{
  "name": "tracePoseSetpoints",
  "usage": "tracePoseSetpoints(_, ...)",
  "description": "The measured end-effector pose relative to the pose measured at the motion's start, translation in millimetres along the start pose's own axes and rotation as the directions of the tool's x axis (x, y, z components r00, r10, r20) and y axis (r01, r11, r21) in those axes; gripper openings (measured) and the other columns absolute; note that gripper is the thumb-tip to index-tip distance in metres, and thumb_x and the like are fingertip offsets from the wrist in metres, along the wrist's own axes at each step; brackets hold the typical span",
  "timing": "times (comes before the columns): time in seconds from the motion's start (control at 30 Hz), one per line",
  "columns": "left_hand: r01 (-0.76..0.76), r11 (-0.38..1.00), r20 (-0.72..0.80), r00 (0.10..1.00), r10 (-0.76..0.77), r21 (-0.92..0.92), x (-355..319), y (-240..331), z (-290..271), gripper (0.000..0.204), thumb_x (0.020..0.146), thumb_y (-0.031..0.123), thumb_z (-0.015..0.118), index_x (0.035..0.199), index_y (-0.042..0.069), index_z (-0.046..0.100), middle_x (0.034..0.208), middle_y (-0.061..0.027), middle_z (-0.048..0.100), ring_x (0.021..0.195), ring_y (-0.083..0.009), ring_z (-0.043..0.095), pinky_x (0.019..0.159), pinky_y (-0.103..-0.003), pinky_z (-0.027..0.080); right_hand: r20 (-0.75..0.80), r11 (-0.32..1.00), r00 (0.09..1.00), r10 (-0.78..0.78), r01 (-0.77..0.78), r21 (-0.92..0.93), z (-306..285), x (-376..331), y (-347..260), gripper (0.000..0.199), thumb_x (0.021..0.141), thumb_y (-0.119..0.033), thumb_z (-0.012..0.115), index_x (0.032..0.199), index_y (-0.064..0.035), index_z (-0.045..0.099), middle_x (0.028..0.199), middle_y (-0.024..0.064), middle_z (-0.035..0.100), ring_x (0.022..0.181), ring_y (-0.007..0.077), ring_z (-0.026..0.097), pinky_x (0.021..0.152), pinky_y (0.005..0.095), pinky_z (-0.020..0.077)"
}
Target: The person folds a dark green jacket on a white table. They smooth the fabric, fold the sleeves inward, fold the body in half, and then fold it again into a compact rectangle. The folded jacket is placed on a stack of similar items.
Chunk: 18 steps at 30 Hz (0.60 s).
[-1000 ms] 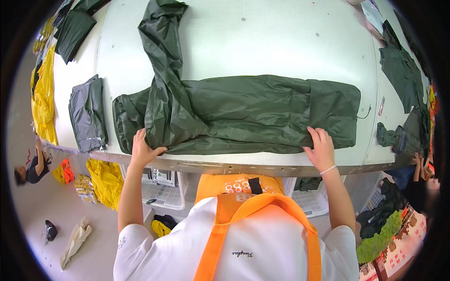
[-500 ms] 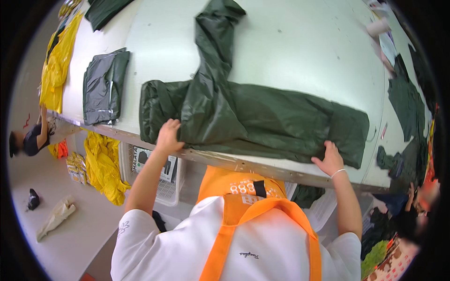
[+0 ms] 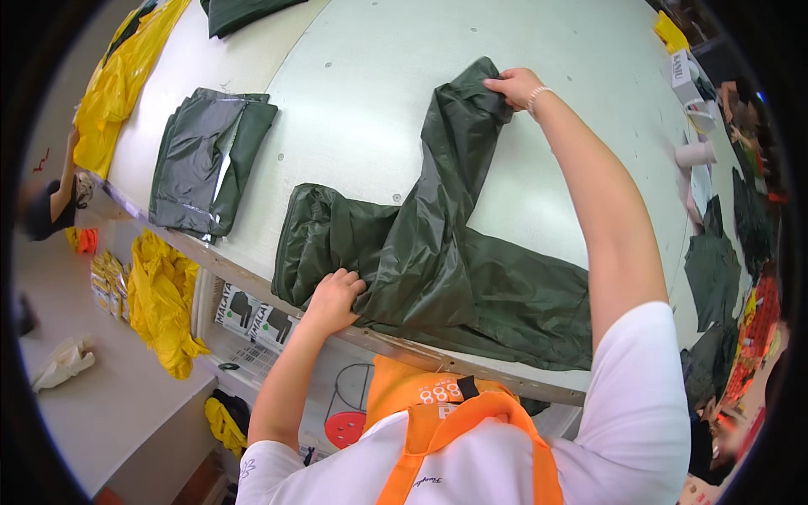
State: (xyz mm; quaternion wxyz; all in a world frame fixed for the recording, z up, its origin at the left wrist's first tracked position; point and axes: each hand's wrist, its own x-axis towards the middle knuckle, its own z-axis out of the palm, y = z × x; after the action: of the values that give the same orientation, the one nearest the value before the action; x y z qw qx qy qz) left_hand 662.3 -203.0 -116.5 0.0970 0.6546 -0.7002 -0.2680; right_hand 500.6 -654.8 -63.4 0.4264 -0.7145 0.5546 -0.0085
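A dark green rain jacket (image 3: 513, 286) lies folded into a long strip along the table's near edge. One of its sleeves (image 3: 454, 143) crosses the strip and runs up toward the far side. At the far end of that sleeve, my right hand (image 3: 515, 88) is closed on the cuff, thumb and fingers pinching the fabric. My left hand (image 3: 337, 299) rests on the left part of the jacket, next to the front edge, with its fingers laid over the cloth. My right arm hides the right end of the strip.
A pale table (image 3: 362, 93) carries flat-packed dark green garments (image 3: 210, 160) at left. Yellow garments (image 3: 126, 93) lie on its far left and hang below (image 3: 160, 303). A white basket (image 3: 240, 358) sits under the edge. A co-worker's arm (image 3: 63, 189) shows at left, a paper roll (image 3: 694, 154) at right.
My right hand has left the strip's right end, reached up to the far end of the sleeve and taken hold of it. My left hand stays on the jacket's left part. The view has shifted.
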Motion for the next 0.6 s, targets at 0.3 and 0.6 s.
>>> tracePoseSetpoints(0.3, 0.129, 0.988, -0.043, 0.99, -0.133, -0.085, 1, 18, -25, 0.03, 0.056, 0.013, 0.069, 0.083, 0.003, 0.058, 0.086, -0.0106, 0.054, 0.088, -0.0301, 0.052, 0.077, -0.04, 0.045, -0.321, 0.691, 0.946, -0.048, 0.263, 0.673, -118, -219, 275, 0.042, 0.09, -0.009, 0.047, 0.13, 0.0027, 0.044, 0.128, 0.0126, 0.052, 0.118, 0.0225, 0.051, 0.103, 0.034, 0.0357)
tracePoseSetpoints(0.6, 0.011, 0.998, -0.069, 0.998, -0.006, 0.069, 7, 21, -21, 0.031, 0.058, 0.008, 0.067, 0.086, 0.001, 0.058, 0.096, -0.01, 0.054, 0.089, -0.0308, 0.05, 0.078, -0.039, 0.043, -0.443, 0.836, 0.781, 0.44, -0.176, 0.52, -111, -266, 341, 0.043, 0.088, -0.039, 0.055, 0.096, 0.0014, 0.066, 0.089, 0.0077, 0.067, 0.083, 0.0159, 0.061, 0.073, 0.0272, 0.0448)
